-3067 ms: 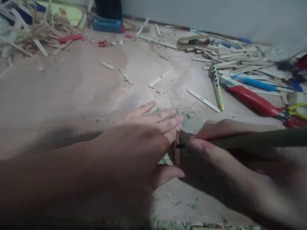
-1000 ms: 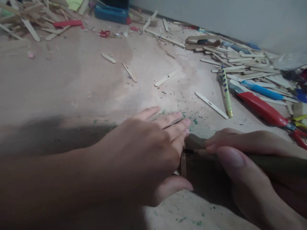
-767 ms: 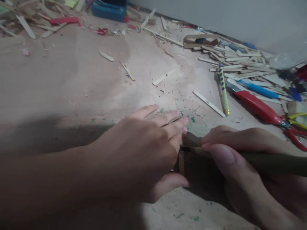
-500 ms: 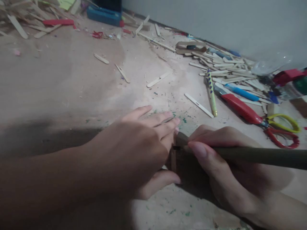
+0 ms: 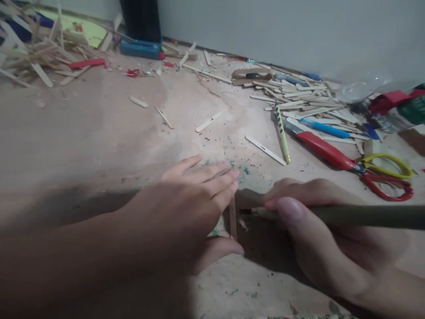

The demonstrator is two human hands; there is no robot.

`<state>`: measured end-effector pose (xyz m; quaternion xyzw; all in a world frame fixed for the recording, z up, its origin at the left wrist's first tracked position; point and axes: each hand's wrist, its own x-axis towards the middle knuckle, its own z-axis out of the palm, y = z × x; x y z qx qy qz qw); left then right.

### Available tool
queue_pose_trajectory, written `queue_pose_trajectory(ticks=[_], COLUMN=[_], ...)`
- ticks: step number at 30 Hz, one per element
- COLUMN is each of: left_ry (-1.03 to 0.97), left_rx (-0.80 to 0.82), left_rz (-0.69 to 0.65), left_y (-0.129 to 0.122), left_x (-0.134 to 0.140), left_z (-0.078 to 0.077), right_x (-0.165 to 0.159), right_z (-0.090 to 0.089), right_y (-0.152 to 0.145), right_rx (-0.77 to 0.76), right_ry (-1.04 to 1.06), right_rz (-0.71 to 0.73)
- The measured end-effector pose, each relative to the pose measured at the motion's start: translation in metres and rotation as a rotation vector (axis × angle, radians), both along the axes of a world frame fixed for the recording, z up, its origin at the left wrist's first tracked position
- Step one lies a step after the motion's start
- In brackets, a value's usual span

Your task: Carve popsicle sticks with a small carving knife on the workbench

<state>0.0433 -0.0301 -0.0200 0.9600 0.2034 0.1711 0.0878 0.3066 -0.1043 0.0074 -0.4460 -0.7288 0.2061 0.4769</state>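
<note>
My left hand (image 5: 186, 204) lies palm down with fingers stretched out. Its fingertips and thumb press the two ends of a narrow wooden craft stick (image 5: 233, 219) against the tabletop. My right hand (image 5: 312, 230) is closed in a pen-like grip round a long dark-green tool (image 5: 361, 215). That tool has a pale tapered front and a dark tip; its exact kind is unclear. The tip points left, a short gap to the right of the stick, in shadow. Beside the stick lies a small pale shaving (image 5: 243, 226).
Loose craft sticks (image 5: 302, 102) pile at the back right, near a dotted pencil (image 5: 282, 133), a red-handled cutter (image 5: 325, 150), a blue pen (image 5: 325, 127) and scissors (image 5: 387, 177). More sticks (image 5: 43, 53) heap at the far left by a blue box (image 5: 140, 48). Green crumbs dot the table.
The tool tip has drawn back to the right, away from the craft stick. A pale shaving now shows beside the stick. The view has tilted up slightly; the left hand still presses down.
</note>
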Motion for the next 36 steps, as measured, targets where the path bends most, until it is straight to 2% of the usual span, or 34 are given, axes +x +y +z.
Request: queue_pose_trajectory(ticks=[3, 6, 11, 16, 23, 30, 36], left_ry=[0.066, 0.054, 0.080, 0.038, 0.068, 0.018, -0.026], left_rx=[-0.047, -0.025, -0.027, 0.008, -0.022, 0.008, 0.019], left_rz=[-0.019, -0.024, -0.059, -0.026, -0.062, -0.024, 0.027], left_y=[0.002, 0.003, 0.004, 0.002, 0.003, 0.000, -0.001], left_x=[-0.004, -0.007, -0.009, -0.007, -0.006, -0.003, -0.004], left_z=[0.002, 0.004, 0.009, 0.006, 0.006, -0.001, -0.008], right_x=[0.000, 0.003, 0.009, 0.010, 0.003, -0.005, -0.005], right_z=[-0.010, -0.016, -0.025, -0.030, -0.022, -0.003, -0.001], right_y=[0.000, -0.002, -0.009, -0.012, -0.010, 0.003, 0.006], right_rx=[0.026, 0.018, -0.049, -0.096, -0.135, -0.179, -0.162], right_ry=[0.030, 0.035, 0.063, 0.063, 0.042, 0.045, 0.073], right_rz=[-0.041, -0.070, -0.081, -0.065, -0.035, 0.033, 0.027])
